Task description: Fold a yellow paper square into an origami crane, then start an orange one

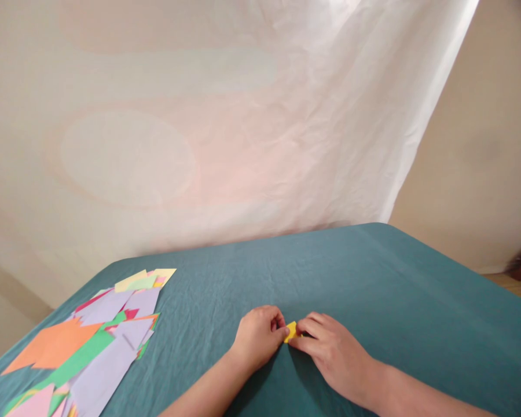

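Fingertips of both hands pinch a small yellow paper (290, 333) on the teal cloth (252, 272), at three o'clock from the left hand (257, 339) and ten o'clock from the equally near right hand (336, 358), its visible part slanting toward one o'clock.

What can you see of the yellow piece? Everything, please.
The yellow piece is small, bright and angular, and looks like paper, perhaps folded; it is partly covered, so its full shape can't be told. It sits between the left hand's grip and the right hand's grip, touched by both, over the teal cloth; whether it rests there is unclear.
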`<state>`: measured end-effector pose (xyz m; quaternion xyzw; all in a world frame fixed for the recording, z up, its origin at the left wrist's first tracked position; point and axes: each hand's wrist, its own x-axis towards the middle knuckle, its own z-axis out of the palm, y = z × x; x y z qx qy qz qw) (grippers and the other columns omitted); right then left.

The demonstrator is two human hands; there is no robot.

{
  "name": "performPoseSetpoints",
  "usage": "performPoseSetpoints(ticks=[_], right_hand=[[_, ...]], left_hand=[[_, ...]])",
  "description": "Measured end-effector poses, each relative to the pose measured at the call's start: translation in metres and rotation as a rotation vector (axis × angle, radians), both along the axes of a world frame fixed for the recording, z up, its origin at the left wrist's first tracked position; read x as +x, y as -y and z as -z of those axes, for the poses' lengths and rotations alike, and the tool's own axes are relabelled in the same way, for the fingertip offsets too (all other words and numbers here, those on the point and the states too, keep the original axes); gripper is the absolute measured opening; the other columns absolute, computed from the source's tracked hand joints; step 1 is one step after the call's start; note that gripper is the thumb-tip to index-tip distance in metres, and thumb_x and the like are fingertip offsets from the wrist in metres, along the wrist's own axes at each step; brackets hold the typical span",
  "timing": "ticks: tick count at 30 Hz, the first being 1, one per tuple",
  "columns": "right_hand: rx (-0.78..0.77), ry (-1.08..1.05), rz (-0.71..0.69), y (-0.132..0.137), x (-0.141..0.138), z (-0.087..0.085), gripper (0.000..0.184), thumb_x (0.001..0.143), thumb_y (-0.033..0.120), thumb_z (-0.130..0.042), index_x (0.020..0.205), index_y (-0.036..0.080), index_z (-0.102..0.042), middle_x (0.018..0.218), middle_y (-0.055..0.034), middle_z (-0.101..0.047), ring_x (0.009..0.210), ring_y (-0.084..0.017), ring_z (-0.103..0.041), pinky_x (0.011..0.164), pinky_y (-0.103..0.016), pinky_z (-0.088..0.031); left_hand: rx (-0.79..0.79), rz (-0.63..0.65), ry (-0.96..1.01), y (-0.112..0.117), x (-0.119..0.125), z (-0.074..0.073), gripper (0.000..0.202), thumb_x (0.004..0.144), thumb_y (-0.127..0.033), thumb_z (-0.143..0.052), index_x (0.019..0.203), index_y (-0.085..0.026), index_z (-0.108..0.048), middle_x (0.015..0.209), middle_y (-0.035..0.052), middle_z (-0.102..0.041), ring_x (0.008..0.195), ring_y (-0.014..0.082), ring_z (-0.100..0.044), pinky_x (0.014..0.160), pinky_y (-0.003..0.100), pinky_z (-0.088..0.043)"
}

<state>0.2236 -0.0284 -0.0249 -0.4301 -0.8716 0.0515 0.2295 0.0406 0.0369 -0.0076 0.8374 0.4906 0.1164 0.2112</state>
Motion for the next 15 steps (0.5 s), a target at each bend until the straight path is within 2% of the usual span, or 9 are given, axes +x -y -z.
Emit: performPoseSetpoints(ticks=[4,11,15], right_hand=[[0.007,0.038,-0.006,0.0015,-0.0012,-0.0028,0.023,0.092,0.017,-0.048,0.107,0.025,-0.063,0.094,-0.0041,-0.060,0.090,-0.018,-0.050,0.079,-0.032,-0.040],[-0.035,0.046,0.005,0.0042,-0.0016,-0.0073,0.027,0.091,0.013,-0.047,0.110,0.025,-0.061,0.097,-0.0043,-0.060,0.091,-0.019,-0.049,0.079,-0.032,-0.039],[-0.038,0.064,-0.011,0.0030,-0.0002,-0.0068,0.024,0.092,0.016,-0.047,0.108,0.025,-0.062,0.095,-0.0033,-0.060,0.091,-0.019,-0.049,0.078,-0.032,-0.039]], left_hand=[[0.034,0.020,-0.008,0.0015,-0.0004,-0.0018,0.010,0.075,-0.026,-0.053,0.074,-0.021,-0.062,0.069,-0.0020,-0.060,0.064,0.0128,-0.053,0.055,0.021,-0.031],[0.066,0.080,0.016,0.0038,-0.0017,-0.0001,0.007,0.075,-0.025,-0.055,0.076,-0.021,-0.061,0.071,-0.0007,-0.059,0.068,0.0143,-0.052,0.060,0.023,-0.033],[0.080,0.096,-0.001,0.0047,-0.0018,-0.0007,0.006,0.075,-0.023,-0.055,0.077,-0.021,-0.061,0.074,0.0001,-0.060,0.072,0.0153,-0.053,0.062,0.023,-0.033]])
